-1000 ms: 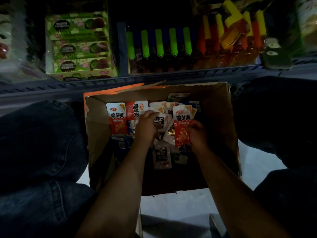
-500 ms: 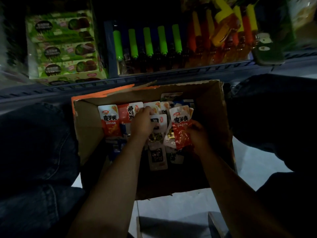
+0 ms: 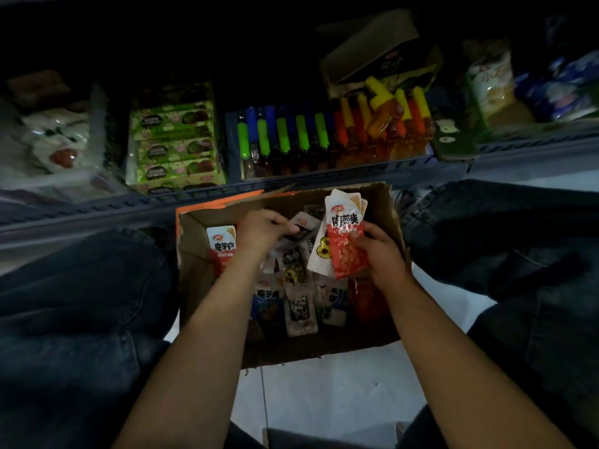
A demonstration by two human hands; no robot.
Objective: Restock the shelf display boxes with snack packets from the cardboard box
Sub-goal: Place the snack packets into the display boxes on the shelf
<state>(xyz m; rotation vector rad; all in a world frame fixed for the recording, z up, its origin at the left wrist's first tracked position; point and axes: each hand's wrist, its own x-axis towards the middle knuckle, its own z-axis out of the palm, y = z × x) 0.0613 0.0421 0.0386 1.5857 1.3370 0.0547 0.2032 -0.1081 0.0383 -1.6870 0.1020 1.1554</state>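
1. My left hand reaches into the cardboard box, its grip pinching a dark-printed packet off the pile, I judge to add it to the bunch.
2. The loose snack packets lie heaped in the box, which sits on the floor between my knees, just below the shelf.
3. My right hand has its grip clenched on a fanned stack of red packets, upright above the box, likely so they slot into a display box together.
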